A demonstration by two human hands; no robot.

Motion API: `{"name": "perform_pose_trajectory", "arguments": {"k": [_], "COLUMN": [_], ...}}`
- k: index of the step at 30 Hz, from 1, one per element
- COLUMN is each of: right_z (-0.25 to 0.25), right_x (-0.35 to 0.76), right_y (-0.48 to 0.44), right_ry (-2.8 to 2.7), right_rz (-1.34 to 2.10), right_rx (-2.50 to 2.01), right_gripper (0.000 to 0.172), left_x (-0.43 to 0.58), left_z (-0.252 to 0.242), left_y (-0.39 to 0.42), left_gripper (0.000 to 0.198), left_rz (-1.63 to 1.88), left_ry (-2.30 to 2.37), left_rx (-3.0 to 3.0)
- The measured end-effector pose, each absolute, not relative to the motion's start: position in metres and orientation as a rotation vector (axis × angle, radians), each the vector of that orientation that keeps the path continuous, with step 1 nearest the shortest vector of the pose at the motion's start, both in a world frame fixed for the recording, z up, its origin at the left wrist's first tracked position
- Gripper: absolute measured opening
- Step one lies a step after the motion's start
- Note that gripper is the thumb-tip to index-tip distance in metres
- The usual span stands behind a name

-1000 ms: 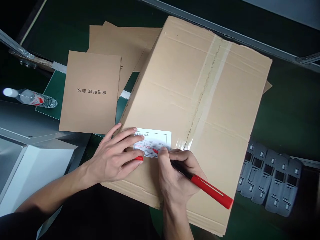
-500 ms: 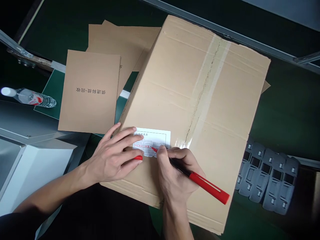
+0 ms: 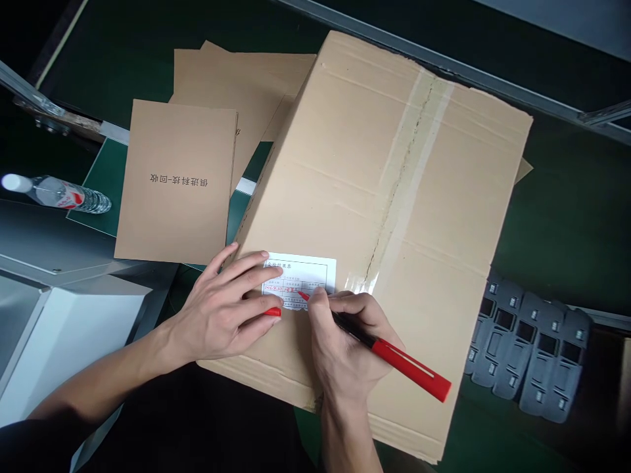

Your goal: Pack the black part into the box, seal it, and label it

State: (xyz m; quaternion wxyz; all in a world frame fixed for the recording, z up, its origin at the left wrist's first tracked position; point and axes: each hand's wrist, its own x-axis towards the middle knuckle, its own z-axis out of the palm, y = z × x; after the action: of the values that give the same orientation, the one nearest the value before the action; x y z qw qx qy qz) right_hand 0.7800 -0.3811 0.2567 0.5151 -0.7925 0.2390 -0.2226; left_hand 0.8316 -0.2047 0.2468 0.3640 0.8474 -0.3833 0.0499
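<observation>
My right hand is closed around a pen with a red rear part and a darker front. Its red tip touches a white printed label on a large cardboard box, beside a line of red handwriting. Spread and lying flat, the fingers of my left hand rest over the label's left side and the box. A short red end of something sticks out from between the left fingers; the rest of it is hidden.
Flat cardboard sheets, the front one printed, lie left of the box. Farther left is a clear bottle with a white cap, above a grey and white machine housing. Several dark grey devices stand in a row at right.
The pen tip has shifted very slightly on the label. My left hand and the box have stayed in place.
</observation>
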Motion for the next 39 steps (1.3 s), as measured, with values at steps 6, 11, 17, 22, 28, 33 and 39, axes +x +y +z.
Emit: {"name": "perform_pose_trajectory", "arguments": {"k": [6, 11, 17, 22, 28, 33, 39], "right_z": [0.2549, 0.2563, 0.255, 0.2537, 0.2547, 0.2541, 0.2531], "right_x": [0.7795, 0.7803, 0.7805, 0.7804, 0.7811, 0.78, 0.7776], "right_y": [-0.3816, -0.381, -0.3817, -0.3826, -0.3826, -0.383, -0.3826], "right_ry": [0.586, 0.58, 0.593, 0.571, 0.56, 0.553, 0.582], "right_rz": [-0.536, -0.545, -0.555, -0.576, -0.583, -0.572, -0.546], "right_rx": [-1.905, -1.903, -1.91, -1.888, -1.887, -1.894, -1.914], "right_gripper": [0.03, 0.029, 0.03, 0.029, 0.03, 0.029, 0.029], "left_x": [0.8312, 0.8309, 0.8305, 0.8307, 0.8305, 0.8303, 0.8307], "left_z": [0.247, 0.2466, 0.2471, 0.2474, 0.2472, 0.2472, 0.2469], "left_y": [-0.2044, -0.2047, -0.2048, -0.2049, -0.205, -0.2048, -0.205], "left_gripper": [0.011, 0.011, 0.01, 0.01, 0.01, 0.01, 0.011], "left_rz": [0.119, 0.123, 0.122, 0.12, 0.126, 0.118, 0.12], "left_ry": [-0.991, -0.98, -0.973, -0.971, -0.977, -0.979, -0.975], "left_rx": [2.189, 2.184, 2.192, 2.197, 2.204, 2.201, 2.194]}}
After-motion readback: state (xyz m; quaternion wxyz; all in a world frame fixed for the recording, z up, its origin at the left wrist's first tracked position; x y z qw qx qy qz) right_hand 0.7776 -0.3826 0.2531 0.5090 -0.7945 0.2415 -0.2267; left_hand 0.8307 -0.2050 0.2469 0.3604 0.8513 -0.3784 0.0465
